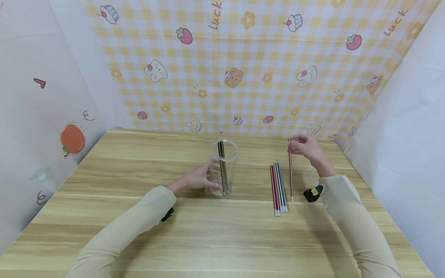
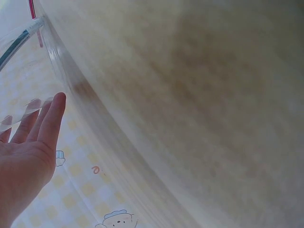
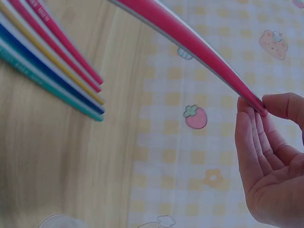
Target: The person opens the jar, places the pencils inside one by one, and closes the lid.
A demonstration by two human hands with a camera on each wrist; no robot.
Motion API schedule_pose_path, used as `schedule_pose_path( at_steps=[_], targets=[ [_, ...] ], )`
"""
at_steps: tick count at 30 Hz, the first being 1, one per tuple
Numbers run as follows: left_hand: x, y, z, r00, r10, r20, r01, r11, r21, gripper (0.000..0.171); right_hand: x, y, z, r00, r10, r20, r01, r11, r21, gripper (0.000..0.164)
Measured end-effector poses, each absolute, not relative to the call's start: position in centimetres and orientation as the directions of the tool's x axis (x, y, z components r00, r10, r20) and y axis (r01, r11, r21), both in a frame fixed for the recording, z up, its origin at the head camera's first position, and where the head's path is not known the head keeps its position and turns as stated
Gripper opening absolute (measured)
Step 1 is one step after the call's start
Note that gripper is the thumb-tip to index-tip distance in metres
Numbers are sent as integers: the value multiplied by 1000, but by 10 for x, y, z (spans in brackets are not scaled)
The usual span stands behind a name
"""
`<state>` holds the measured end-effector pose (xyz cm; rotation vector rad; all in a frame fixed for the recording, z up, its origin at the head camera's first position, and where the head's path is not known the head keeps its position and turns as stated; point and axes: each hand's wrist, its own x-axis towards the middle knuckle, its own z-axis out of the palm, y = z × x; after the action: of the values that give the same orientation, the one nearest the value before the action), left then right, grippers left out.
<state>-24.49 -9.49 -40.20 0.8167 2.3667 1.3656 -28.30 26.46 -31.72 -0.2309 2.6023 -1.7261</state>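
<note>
My left hand curves its thumb and fingers round the side of a clear plastic cup. Several dark pencils stand inside it. Only part of that hand shows in the left wrist view, its fingers against the clear wall. On the right, my right hand pinches one red pencil by its tip between thumb and fingertips. The pencil's white eraser end points toward me. In the right wrist view this pencil is pinkish red with silver stripes. Red pencils and blue ones lie side by side between the hands.
A small clear round disc lies under the right wrist. Wristband cameras sit at both cuffs. Behind the wooden table hangs a yellow checked cloth, with white sheets at both sides.
</note>
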Motion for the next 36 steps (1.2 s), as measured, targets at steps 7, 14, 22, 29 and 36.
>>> schedule_pose_path(
  at_steps=[7,14,22,29,36],
  targets=[
    [-237,-94,-390,-791,611,19,322,390,863,92,-278,254,-302,-989,-125,84,-126,380,-916,29],
    [-245,-95,-402,-797,603,34,338,399,853,94,-275,242,-286,-987,-117,111,-145,335,-931,26],
    [-245,-95,-401,-793,608,37,337,388,858,95,-273,225,-273,-991,-58,118,-129,257,-958,29],
    [-246,-94,-403,-794,607,34,327,379,866,96,-272,214,-263,-987,-40,158,-161,122,-979,26],
    [-234,-92,-383,-784,619,33,319,358,878,90,-270,204,-248,-972,-29,235,-235,5,-972,22]
  ],
)
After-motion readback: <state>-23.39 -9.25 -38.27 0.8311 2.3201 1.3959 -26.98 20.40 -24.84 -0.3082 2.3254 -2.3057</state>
